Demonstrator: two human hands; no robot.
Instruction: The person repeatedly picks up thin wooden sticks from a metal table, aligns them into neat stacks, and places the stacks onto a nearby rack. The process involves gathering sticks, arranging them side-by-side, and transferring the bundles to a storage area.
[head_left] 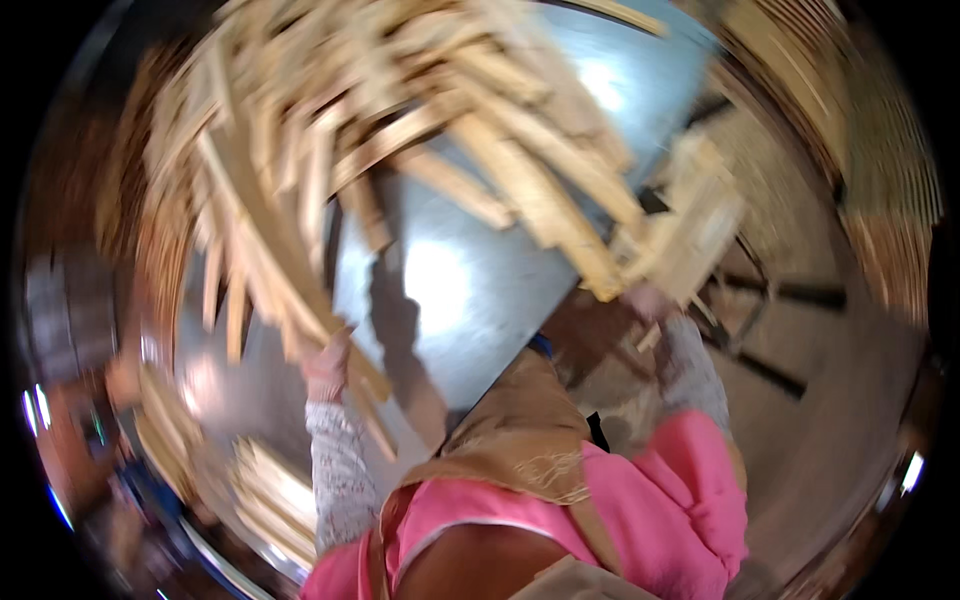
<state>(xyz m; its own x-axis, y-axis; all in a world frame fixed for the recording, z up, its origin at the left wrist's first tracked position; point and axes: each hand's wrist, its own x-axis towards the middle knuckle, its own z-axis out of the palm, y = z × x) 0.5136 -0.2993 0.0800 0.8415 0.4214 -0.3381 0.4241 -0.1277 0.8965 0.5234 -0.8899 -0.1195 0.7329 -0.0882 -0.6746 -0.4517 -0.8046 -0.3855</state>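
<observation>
A long, pale wooden strip (268, 235) slants down from the pile at the left. My left hand (328, 366) is closed around its near end, beside other strip ends. At the table's right edge my right hand (650, 300) grips short wooden boards (705, 232), which stick out past the edge over the floor. Motion blurs the fingers of this hand, and the boards partly cover them. Next to it lie the ends of several longer wooden strips (535, 185) that reach across the tabletop.
A loose heap of wooden strips (350, 50) covers the far left of the shiny metal table (470, 345). More strips (270, 490) are stacked at the lower left. Dark metal legs (775, 292) stand on the floor to the right, with stacked wood (790, 60) beyond them.
</observation>
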